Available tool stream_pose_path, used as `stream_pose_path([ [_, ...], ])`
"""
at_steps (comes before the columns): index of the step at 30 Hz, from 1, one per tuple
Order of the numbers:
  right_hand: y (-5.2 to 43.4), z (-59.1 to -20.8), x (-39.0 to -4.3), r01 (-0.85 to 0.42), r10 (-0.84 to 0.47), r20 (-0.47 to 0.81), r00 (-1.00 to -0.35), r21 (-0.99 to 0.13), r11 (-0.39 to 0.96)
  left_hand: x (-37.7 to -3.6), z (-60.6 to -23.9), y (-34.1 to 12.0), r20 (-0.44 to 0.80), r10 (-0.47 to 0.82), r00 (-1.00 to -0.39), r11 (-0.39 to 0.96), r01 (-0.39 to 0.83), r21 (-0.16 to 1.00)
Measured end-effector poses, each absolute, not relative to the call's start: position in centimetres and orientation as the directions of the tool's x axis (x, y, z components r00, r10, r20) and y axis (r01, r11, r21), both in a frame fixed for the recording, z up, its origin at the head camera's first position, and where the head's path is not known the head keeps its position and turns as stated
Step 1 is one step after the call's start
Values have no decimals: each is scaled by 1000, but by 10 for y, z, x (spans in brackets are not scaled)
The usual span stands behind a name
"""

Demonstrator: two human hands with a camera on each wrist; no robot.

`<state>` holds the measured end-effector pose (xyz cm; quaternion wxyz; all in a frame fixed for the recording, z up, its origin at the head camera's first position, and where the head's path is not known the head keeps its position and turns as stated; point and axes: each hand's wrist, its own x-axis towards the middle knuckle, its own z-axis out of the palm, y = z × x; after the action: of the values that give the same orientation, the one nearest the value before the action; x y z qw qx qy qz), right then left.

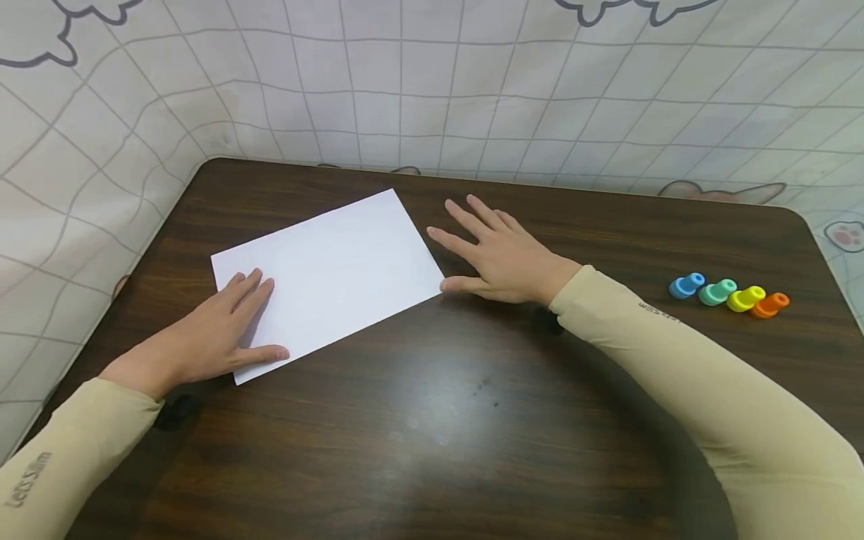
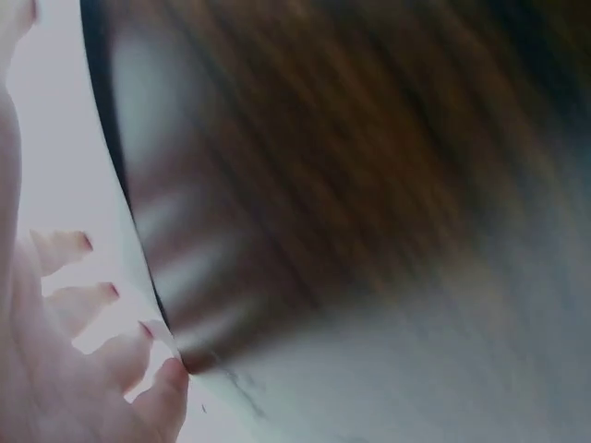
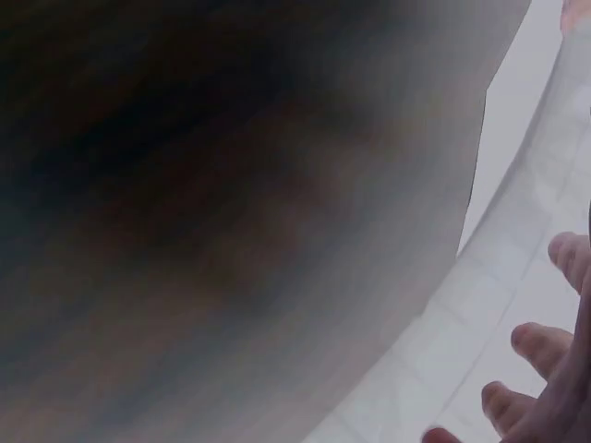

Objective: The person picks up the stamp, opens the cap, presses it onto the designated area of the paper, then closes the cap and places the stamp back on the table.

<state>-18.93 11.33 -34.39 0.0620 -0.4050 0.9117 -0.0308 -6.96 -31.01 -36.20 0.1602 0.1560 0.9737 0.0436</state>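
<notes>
A white sheet of paper (image 1: pixel 331 277) lies flat and askew on the dark wooden table (image 1: pixel 432 435). My left hand (image 1: pixel 223 334) rests flat on the sheet's near left corner, fingers straight, thumb along the near edge. My right hand (image 1: pixel 496 251) lies flat on the table beside the sheet's right edge, fingers spread, thumb tip touching the right corner. In the left wrist view the left fingertips (image 2: pixel 92 300) show against the white paper (image 2: pixel 55 138). The right wrist view shows only blurred tabletop and right fingertips (image 3: pixel 540 341).
Several small coloured plastic pieces, blue (image 1: pixel 685 286), green (image 1: pixel 717 292), yellow (image 1: pixel 745 298) and orange (image 1: pixel 769 305), stand in a row at the table's right side. A white grid-patterned cloth (image 1: pixel 432 90) surrounds the table at the back and sides.
</notes>
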Motion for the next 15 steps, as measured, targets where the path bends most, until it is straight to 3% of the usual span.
stream_pose_path([
  [10, 84, -355, -180, -829, -826, -164, -539, -71, 555, -65, -358, -285, -250, 492, -834, 871, 470, 146],
  [15, 80, -356, -177, -839, -831, -226, -508, -90, 537, -64, -358, -278, -235, 527, -817, 850, 508, 141],
])
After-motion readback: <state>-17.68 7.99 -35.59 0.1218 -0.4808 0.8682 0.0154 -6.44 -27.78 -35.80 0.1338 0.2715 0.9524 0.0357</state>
